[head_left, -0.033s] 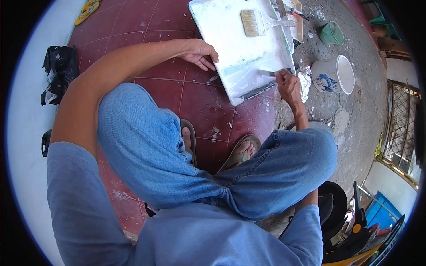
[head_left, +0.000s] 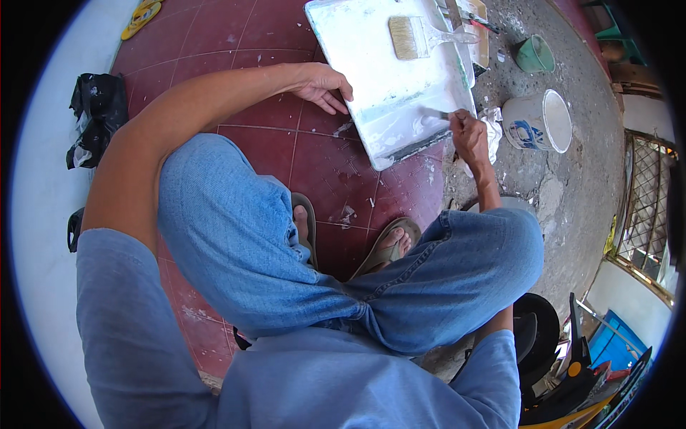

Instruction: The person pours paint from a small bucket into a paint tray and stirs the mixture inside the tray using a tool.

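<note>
A white, paint-smeared tray (head_left: 368, 93) lies ahead of me on the red tiles, wet white paint pooled toward its near end. At the tray's left rim is my left hand (head_left: 321, 87), one digit over the edge and the others just outside and below it. My right hand (head_left: 470, 136) is closed around a small tool with a dark shank (head_left: 443, 114). That tool's pale end is blurred over the pooled paint, and I cannot tell its kind. Across the tray's upper part rests a wide paintbrush (head_left: 409, 38) with pale bristles.
On the rough concrete to the right stand a white bucket (head_left: 525, 123) and a small green pail (head_left: 534, 54). Crumpled white material (head_left: 491, 129) lies beside the tray. A black plastic bag (head_left: 98, 107) sits by the left wall, yellow sandals (head_left: 141, 18) beyond it.
My right hand has shifted slightly right and the tool with it. My left hand and the tray look unmoved.
</note>
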Demonstrator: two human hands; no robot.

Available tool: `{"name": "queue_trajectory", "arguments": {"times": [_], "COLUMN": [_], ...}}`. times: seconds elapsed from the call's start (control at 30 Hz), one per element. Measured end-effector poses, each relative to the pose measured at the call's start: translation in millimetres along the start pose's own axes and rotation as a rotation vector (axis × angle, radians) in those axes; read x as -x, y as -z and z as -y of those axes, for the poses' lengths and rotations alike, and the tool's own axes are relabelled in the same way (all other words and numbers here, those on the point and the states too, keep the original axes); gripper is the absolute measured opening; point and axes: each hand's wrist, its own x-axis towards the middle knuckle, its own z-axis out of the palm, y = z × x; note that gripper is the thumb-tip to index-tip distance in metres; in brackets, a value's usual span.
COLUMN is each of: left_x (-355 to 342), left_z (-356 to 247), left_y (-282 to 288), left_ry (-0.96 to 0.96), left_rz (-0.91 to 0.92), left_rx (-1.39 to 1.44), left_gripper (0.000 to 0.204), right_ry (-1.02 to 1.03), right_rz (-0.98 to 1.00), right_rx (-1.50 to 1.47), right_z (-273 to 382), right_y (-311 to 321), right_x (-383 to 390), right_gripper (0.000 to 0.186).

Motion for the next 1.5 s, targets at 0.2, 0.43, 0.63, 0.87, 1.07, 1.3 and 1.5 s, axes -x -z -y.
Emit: {"name": "queue_trajectory", "arguments": {"times": [0.2, 0.43, 0.63, 0.87, 1.07, 1.3, 1.5], "left_x": [0, 0, 1, 0, -1, 1, 2], "left_z": [3, 0, 3, 4, 1, 2, 1], "left_y": [2, 0, 4, 5, 3, 5, 4], "left_ry": [0.004, -0.009, 0.003, 0.005, -0.005, 0.004, 0.015], "left_rz": [-0.002, 0.005, 0.001, 0.008, 0.016, 0.01, -0.002], "left_rx": [0.02, 0.01, -0.001, 0.001, -0.003, -0.012, -0.015], "left_gripper": [0.051, 0.051, 0.052, 0.053, 0.055, 0.057, 0.055], "right_ry": [-0.023, -0.053, -0.105, -0.139, -0.063, -0.255, 0.151], "right_rz": [0.147, 0.047, 0.025, 0.059, -0.032, -0.061, 0.122], "right_rx": [0.154, 0.234, 0.075, -0.04, 0.219, -0.008, 0.404], "right_z": [-6, -16, -11, -14, -25, 4, -1], "right_y": [9, 16, 19, 17, 18, 43, 55], "right_x": [-3, -4, -18, -15, 5, 14, 28], "right_gripper": [0.017, 0.018, 0.017, 0.017, 0.018, 0.017, 0.019]}}
